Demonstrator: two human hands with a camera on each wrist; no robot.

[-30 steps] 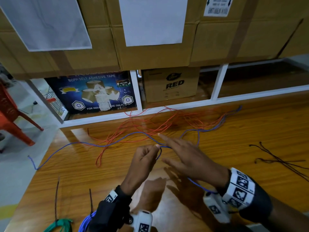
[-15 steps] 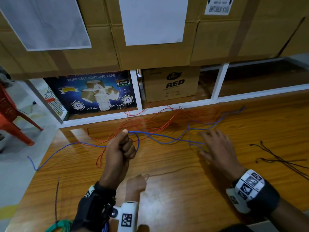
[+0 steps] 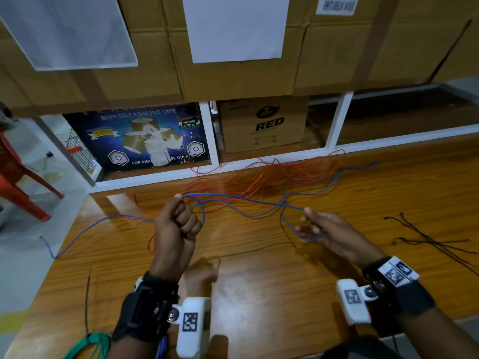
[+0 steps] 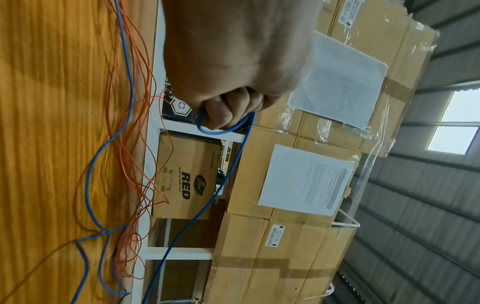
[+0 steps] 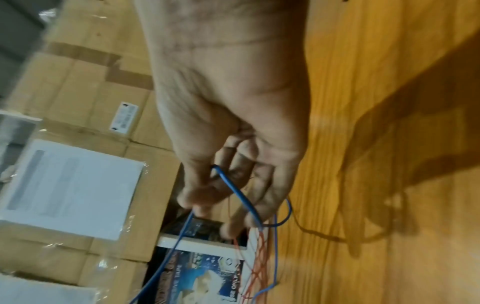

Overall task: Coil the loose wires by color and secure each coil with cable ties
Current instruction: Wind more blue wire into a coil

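Fingers of the left hand [image 3: 178, 224] fist around the blue wire [image 3: 243, 200] mid-frame; right hand [image 3: 326, 229] pinches it. Pulling may drag tangled red wires [image 3: 259, 177] along, snagging the coil.

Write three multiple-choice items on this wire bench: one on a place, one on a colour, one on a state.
1. Where do the black ties lie?
A. right of the right hand
B. between the hands
C. on the cartons

2. What colour is the wire strung between the hands?
A. green
B. blue
C. black

3. How is the left hand?
A. flat on the table
B. fisted round the wire
C. holding nothing

Key: 1 A, they rest on the table beyond the right hand; 2 B, both hands hold blue; 3 B, its fingers curl round a blue loop.
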